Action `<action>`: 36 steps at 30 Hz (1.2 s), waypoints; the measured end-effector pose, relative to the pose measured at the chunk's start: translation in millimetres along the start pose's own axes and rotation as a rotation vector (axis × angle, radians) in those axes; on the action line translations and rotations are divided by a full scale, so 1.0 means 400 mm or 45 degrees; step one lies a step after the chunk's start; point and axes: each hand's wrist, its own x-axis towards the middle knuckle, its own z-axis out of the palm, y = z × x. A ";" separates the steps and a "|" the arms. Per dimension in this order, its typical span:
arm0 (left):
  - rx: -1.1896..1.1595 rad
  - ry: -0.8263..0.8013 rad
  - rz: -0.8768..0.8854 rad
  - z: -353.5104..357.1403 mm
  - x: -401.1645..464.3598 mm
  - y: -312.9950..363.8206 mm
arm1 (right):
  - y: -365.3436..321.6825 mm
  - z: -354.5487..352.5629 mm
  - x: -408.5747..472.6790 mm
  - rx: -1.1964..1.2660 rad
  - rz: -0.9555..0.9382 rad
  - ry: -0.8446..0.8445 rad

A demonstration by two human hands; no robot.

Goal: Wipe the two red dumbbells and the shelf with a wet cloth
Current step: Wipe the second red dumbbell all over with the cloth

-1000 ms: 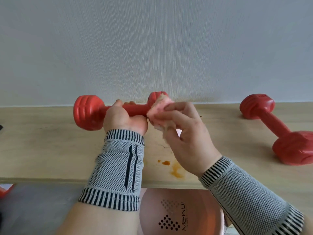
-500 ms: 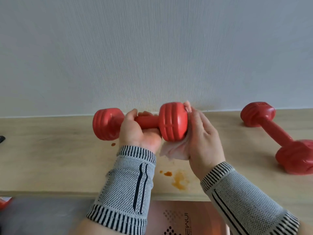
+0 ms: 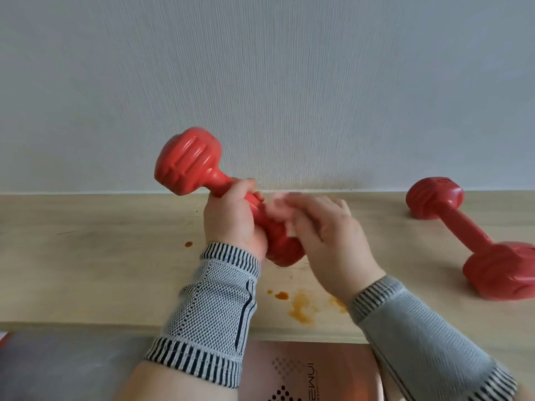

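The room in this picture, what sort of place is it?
Probably a corner of a home used for exercise, though little shows. A pale wooden shelf runs along a plain white wall. One red dumbbell lies on it, and hands wipe another dumbbell with a cloth.

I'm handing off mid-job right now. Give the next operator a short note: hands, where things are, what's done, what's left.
Left hand: grip around the handle of the first dumbbell, held tilted above the shelf.
Right hand: presses the cloth against that dumbbell's lower head; motion blur hides the fingers.
Second dumbbell: lies on the shelf to the right, untouched.
Done: nothing certain; the first dumbbell is mid-wipe.
Left: finish it, wipe the second dumbbell, then the shelf, including the orange stains near its front edge.
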 end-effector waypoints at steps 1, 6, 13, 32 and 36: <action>0.020 -0.017 0.055 0.003 -0.007 0.000 | 0.006 -0.007 0.009 0.139 0.221 -0.026; 0.119 -0.159 0.274 0.019 -0.036 0.008 | 0.013 -0.031 0.013 0.548 0.630 -0.096; 0.077 -0.243 0.276 0.014 -0.042 0.012 | 0.003 -0.004 -0.010 -0.182 -0.264 -0.050; 0.022 -0.430 0.120 0.009 -0.060 0.004 | -0.014 -0.039 0.034 0.233 0.524 -0.399; -0.006 -0.750 0.077 0.012 -0.069 0.014 | -0.010 -0.052 0.035 0.830 1.160 -0.431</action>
